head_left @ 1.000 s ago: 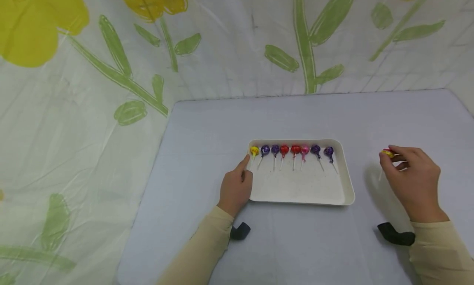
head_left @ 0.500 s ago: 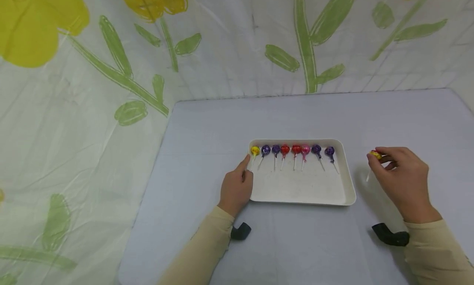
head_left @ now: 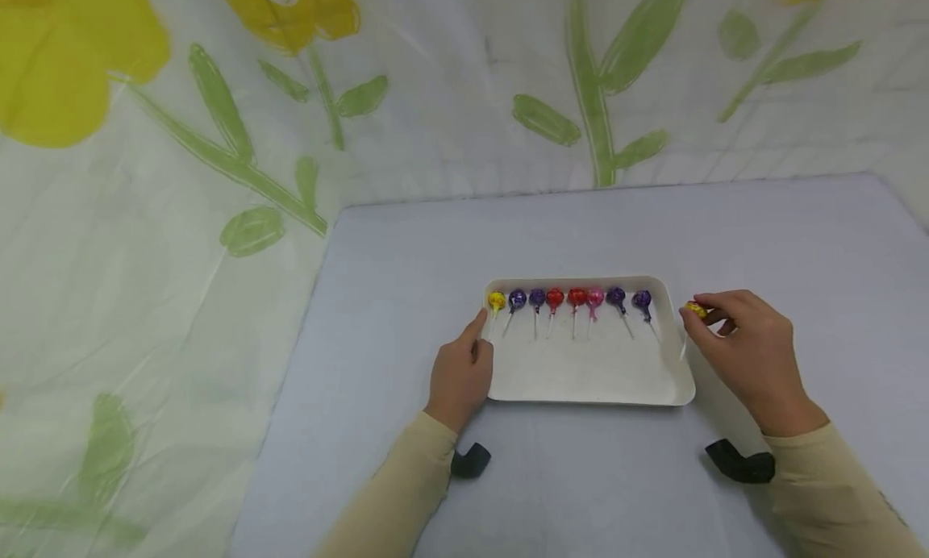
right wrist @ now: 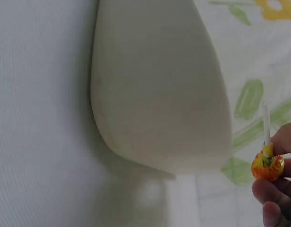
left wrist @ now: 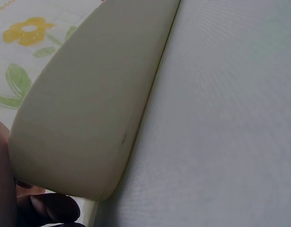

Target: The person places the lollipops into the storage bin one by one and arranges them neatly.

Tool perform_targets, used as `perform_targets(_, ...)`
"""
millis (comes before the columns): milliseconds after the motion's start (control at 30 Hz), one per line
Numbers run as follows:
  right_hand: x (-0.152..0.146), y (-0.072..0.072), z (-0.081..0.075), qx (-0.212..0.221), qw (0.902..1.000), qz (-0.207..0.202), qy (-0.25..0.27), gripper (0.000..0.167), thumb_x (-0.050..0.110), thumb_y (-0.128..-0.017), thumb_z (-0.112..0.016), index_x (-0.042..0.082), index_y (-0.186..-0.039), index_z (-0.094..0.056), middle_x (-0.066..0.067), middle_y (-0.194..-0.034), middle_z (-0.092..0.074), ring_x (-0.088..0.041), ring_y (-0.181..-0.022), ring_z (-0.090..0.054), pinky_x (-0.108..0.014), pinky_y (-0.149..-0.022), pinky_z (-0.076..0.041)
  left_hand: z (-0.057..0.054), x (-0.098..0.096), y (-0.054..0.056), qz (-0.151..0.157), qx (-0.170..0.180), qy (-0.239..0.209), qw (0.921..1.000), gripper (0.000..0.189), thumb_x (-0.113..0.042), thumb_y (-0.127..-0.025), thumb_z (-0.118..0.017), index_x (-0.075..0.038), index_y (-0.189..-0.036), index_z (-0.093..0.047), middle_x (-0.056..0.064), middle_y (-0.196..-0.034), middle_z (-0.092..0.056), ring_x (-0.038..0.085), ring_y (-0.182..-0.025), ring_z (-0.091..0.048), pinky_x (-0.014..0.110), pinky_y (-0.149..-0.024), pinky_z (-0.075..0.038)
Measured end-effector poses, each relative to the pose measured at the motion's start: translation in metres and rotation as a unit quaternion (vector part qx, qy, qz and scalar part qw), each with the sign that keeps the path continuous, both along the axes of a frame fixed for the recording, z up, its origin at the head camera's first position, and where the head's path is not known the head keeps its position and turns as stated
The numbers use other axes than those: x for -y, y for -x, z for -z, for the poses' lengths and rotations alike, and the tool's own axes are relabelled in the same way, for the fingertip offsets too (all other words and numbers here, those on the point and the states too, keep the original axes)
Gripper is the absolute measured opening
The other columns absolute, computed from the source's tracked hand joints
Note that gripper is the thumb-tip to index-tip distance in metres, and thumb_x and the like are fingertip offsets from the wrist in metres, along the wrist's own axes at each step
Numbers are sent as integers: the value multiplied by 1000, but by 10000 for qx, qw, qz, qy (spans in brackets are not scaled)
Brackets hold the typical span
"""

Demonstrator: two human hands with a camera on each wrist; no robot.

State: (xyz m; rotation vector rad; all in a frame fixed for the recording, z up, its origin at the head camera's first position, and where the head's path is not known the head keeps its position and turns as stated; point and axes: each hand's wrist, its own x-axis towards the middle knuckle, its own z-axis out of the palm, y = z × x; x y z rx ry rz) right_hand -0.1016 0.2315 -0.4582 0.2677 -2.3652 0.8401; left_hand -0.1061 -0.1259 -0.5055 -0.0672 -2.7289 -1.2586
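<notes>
A shallow white tray [head_left: 581, 372] lies on the table, with several wrapped lollipops in one row along its far side. From left to right come a yellow lollipop [head_left: 497, 301], purple ones, red ones, a pink lollipop [head_left: 594, 298] and more purple. My left hand [head_left: 460, 376] grips the tray's left edge, its index finger along the side; in the left wrist view the fingers are at the tray corner, partly cut off. My right hand [head_left: 755, 352] pinches a yellow-and-red lollipop [right wrist: 267, 165] by its wrapped head, just beyond the tray's right rim.
A pale table top [head_left: 406, 276] surrounds the tray. Behind and to the left hangs a white sheet [head_left: 450, 74] printed with yellow flowers and green leaves. Dark wrist-worn pieces show below both hands.
My right hand has moved left with the yellow-and-red lollipop, from well right of the tray to its right edge. My left hand and the row of lollipops stay as they were.
</notes>
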Motion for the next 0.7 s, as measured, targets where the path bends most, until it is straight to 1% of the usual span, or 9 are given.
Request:
perform_targets(100, 6, 1, 2, 21, 9999, -126, -84, 22, -4, -80, -83, -6, -101, -78, -16, -95, -72, 14, -82, -51, -2, -73, -37, 0, 1, 0, 10, -107, 11, 9999, 54, -16, -100, -49, -14, -154, -55, -10, -55, -31, 6, -49, -23, 26, -47, -24)
perform_targets(167, 9, 1, 4, 18, 9998, -176, -122, 22, -3, -79, -84, -4, -100, -78, -15, -94, -72, 5, -80, -56, -3, -73, -38, 0, 2, 0, 34, -153, 11, 9999, 53, -16, -100, -49, -13, -153, -56, -10, -55, -32, 6, -49, -23, 26, -47, -23)
perform_targets(267, 15, 2, 7, -3, 9994, -269, -197, 22, -3, -78, -85, -3, -99, -78, -12, -93, -73, -9, -77, -61, -4, -73, -39, 1, 2, 0, 60, -177, 35, 9998, 53, -15, -100, -49, -12, -153, -56, -10, -55, -32, 6, -49, -23, 25, -47, -23)
perform_targets(367, 20, 3, 10, -39, 9987, -387, -323, 23, -3, -77, -85, -2, -99, -78, -11, -92, -73, -18, -75, -64, -5, -73, -40, 1, 1, 1, 62, -157, 42, 9998, 53, -15, -100, -49, -13, -153, -56, -9, -55, -31, 6, -50, -23, 25, -47, -23)
perform_targets(467, 26, 5, 12, -19, 9981, -471, -398, 22, -3, -78, -86, -3, -99, -78, -11, -93, -73, -21, -74, -65, -6, -72, -41, 0, 1, 1, 48, -127, 40, 9999, 53, -16, -100, -48, -13, -153, -56, -9, -55, -31, 6, -50, -23, 26, -47, -23)
perform_targets(700, 39, 5, 13, 247, 9971, -607, -379, 21, -2, -78, -86, -1, -98, -78, -10, -93, -73, -21, -75, -66, -5, -73, -40, -1, 1, 1, 25, 5, 13, 10000, 54, -18, -101, -47, -14, -154, -55, -9, -56, -31, 7, -51, -22, 27, -48, -23)
